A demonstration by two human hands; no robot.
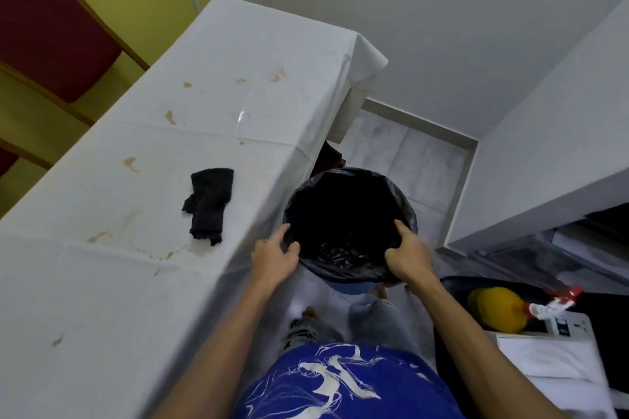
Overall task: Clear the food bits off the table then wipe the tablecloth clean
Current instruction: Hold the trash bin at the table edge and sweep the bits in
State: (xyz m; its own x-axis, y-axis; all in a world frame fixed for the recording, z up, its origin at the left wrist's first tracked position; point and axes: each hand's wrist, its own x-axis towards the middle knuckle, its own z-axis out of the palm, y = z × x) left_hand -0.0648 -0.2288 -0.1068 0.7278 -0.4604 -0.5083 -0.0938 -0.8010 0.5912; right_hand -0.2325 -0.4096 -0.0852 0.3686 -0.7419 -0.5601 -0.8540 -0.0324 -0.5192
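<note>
A round bin (350, 286) lined with a black bag (405, 211) stands on the floor beside the table's long edge. My left hand (274, 257) grips its near-left rim and my right hand (408, 257) grips its near-right rim. Small scraps lie in the bottom of the bag. The white tablecloth (143, 282) covers the table on the left and carries several brown stains (131, 163). A black cloth (209, 206) lies crumpled on the tablecloth, left of the bin, and neither hand touches it.
A red padded chair (44, 31) stands behind the table at the upper left. A white counter (544, 153) juts in at the right. A yellow object (497, 308) and a white box (544, 364) sit at the lower right. Pale floor tiles (401, 153) lie beyond the bin.
</note>
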